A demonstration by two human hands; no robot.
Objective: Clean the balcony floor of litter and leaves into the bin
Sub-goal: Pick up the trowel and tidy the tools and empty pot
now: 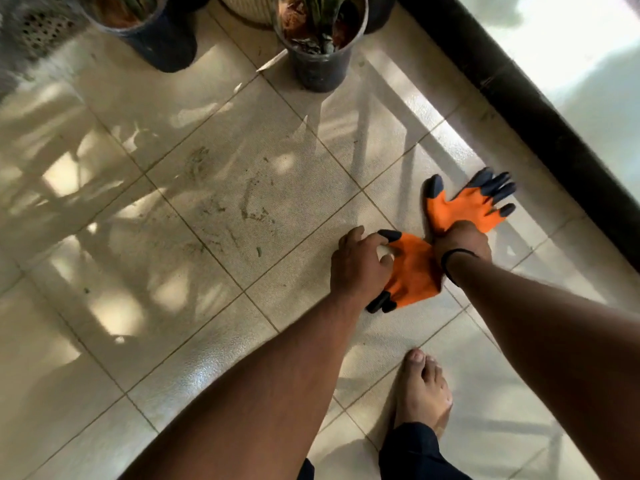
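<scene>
Floor: pale square balcony tiles [104, 341], glossy, striped with sun and railing shadows.
Foot: a bare foot [424, 393] stands nearest, on the tile under the two forearms, dark trouser cuff at the ankle.
Left hand: the left hand [358, 268] curls its fingers over the near orange glove [414, 271], gripping it by the black-tipped finger end.
Right hand: the right hand [462, 244], a dark band on its wrist, is closed round the cuff of the far orange glove [467, 206], whose black fingertips splay outward toward the wall.
Litter: a smear of dirt and small green leaf scraps [251, 206] lies on the tile beyond the left hand, well apart from the gloves.
Pots: two dark plant pots [320, 69] [162, 43] stand at the far edge; the pale sliver beside the right-hand one is possibly a dry leaf.
Edge: a black sill [540, 116] runs along the right.
</scene>
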